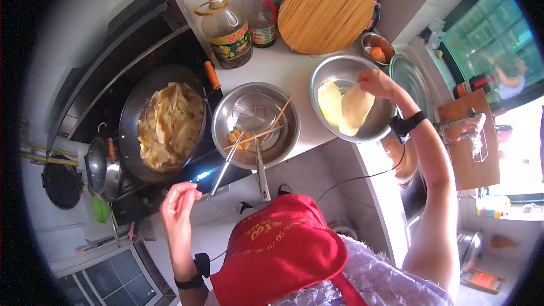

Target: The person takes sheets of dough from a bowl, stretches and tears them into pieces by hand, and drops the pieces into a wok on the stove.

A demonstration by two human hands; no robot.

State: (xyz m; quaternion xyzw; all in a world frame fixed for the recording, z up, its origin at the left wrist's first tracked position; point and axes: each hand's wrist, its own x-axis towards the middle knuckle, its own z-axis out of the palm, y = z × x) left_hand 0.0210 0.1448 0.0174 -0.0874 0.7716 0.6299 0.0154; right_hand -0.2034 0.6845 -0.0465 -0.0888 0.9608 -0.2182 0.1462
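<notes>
Holding pale sheet (358, 109) over bowl (382, 120)

On the far side, left of centre, a large clear plastic oil jug with a golden cap (226, 31) carries a green label (233, 51) with a red band, whose yellow Chinese characters begin 金龙; the next is unclear. Beside it to the right, the paper label (263, 36) on a dark, red-capped bottle (262, 14) has print too small to read. Near centre, yellow lettering (263, 231) on a bright red cloth apron (283, 255) is too blurred to decipher.
</notes>
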